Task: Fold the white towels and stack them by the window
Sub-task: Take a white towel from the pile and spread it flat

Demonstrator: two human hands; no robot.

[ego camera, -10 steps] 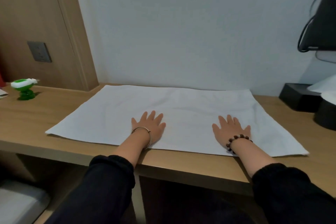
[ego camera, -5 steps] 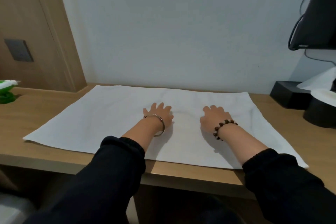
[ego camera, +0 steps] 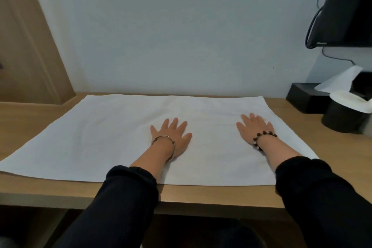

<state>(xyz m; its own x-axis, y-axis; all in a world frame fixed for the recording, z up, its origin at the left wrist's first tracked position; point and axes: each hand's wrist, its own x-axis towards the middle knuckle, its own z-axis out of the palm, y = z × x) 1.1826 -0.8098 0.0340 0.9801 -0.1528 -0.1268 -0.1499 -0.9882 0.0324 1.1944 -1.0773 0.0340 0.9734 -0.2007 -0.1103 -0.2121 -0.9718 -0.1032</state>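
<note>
Pressing flat, palms down and fingers spread, left hand mid-cloth and right hand well apart toward its right end, gripping nothing, likely smoothing white towel spread across desk before folding.

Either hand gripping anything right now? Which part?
Nothing held. Left hand and right hand lie flat, palms down, on the spread white towel.

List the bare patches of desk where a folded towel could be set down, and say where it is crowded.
Bare wood shows on the desk left of the white towel, up to the wooden panel, and in a strip along the near edge. A narrower patch lies right of the towel. The right rear corner is crowded: black box and black cup. Both hands, left hand and right hand, lie flat on the towel.
</note>
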